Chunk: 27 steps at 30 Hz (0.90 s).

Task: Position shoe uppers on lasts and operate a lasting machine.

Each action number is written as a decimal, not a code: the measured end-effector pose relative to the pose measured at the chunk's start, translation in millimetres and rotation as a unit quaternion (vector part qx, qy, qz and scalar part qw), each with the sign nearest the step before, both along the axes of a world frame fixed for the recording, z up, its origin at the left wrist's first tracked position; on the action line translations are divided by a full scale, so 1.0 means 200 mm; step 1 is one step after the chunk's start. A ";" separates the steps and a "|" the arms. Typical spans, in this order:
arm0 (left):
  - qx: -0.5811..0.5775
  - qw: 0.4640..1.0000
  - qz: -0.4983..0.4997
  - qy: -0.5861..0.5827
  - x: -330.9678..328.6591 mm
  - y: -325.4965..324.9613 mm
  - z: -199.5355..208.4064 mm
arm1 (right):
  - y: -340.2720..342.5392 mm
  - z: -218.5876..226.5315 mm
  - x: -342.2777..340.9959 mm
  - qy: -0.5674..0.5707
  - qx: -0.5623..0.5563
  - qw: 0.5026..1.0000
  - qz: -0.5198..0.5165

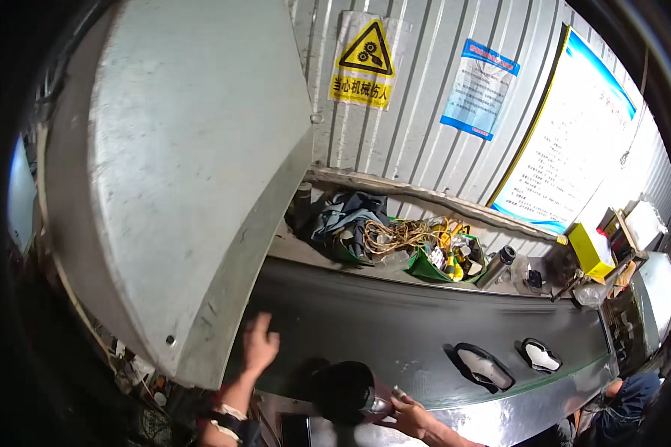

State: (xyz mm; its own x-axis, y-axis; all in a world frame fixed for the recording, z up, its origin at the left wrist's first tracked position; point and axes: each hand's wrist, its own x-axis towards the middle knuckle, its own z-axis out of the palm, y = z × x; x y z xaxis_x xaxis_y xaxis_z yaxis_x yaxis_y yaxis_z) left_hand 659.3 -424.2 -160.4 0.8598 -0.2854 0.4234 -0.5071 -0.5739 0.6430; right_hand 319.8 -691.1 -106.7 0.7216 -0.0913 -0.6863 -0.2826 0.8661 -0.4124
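My left hand (259,346) is over the left part of a dark conveyor belt (365,313), its fingers stretched out and holding nothing. Near the belt's front edge, my right hand (416,417) grips the right side of a dark, rounded, hollow-looking item with a maroon side (374,404); its exact kind does not show. Two shoe-shaped pieces lie to the right on the belt, black-edged with pale insides: a larger one (486,367) and a smaller one (541,356). Neither hand touches them.
A big grey metal hood (194,149) rises at left, close to my left hand. Behind the belt, a ledge bears green bags (447,274), coiled cord (395,237), cloth (350,212) and a flask (497,267). Someone in dark blue clothing (626,406) is at lower right.
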 end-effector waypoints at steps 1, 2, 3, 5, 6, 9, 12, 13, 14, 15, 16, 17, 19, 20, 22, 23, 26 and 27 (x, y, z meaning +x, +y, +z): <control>0.077 0.990 0.114 -0.005 0.13 0.12 -0.15 | -0.03 0.01 -0.02 0.034 -0.017 0.999 0.001; 0.131 0.973 0.183 0.057 0.24 0.26 -0.31 | -0.06 0.04 -0.08 0.019 0.014 1.000 -0.017; 0.167 0.953 0.216 0.130 0.33 0.40 -0.46 | -0.08 0.07 -0.14 -0.019 -0.057 0.998 0.032; 0.194 0.930 0.217 0.224 0.46 0.66 -0.70 | -0.13 0.14 -0.26 -0.031 -0.058 0.998 0.006; 0.185 0.933 0.198 0.237 0.52 0.75 -0.78 | -0.15 0.17 -0.33 -0.036 -0.057 0.998 -0.007; 0.122 0.961 0.152 0.198 0.52 0.79 -0.77 | -0.18 0.17 -0.50 -0.013 0.003 0.996 -0.085; 0.156 0.952 0.172 0.197 0.23 0.57 -0.47 | -0.15 0.13 -0.65 -0.072 -0.032 0.994 -0.074; 0.219 0.946 0.186 0.151 0.08 0.48 -0.32 | -0.13 0.12 -0.69 -0.103 -0.032 0.992 -0.064; 0.242 0.955 0.139 0.105 -0.08 0.41 -0.16 | -0.12 0.12 -0.73 -0.127 -0.040 0.989 -0.064; 0.245 0.967 0.073 -0.010 -0.25 0.35 0.00 | -0.10 0.12 -0.78 -0.101 -0.063 0.989 -0.084; 0.242 0.970 -0.008 -0.023 -0.38 0.28 0.15 | -0.10 0.13 -0.82 -0.090 -0.068 0.990 -0.083; 0.209 0.968 -0.098 -0.100 -0.51 0.20 0.28 | -0.10 0.13 -0.86 -0.115 -0.089 0.986 -0.086; 0.207 0.948 -0.198 -0.140 -0.76 0.05 0.43 | -0.12 0.13 -0.90 -0.121 -0.138 0.980 -0.072; 0.215 0.939 -0.229 -0.142 -0.88 -0.02 0.46 | -0.14 0.12 -0.93 -0.094 -0.149 0.982 -0.070; 0.174 0.937 -0.277 -0.126 -1.13 -0.14 0.44 | -0.18 0.09 -0.97 -0.081 -0.175 0.977 -0.089; 0.166 0.932 -0.297 -0.127 -1.27 -0.19 0.41 | -0.20 0.06 -0.96 -0.036 -0.155 0.979 -0.128; 0.193 0.906 -0.365 -0.092 -1.62 -0.25 0.31 | -0.24 0.02 -1.01 -0.071 -0.100 0.983 -0.135; 0.205 0.861 -0.391 -0.251 -1.75 -0.29 0.26 | -0.25 0.00 -0.99 -0.062 -0.093 0.984 -0.139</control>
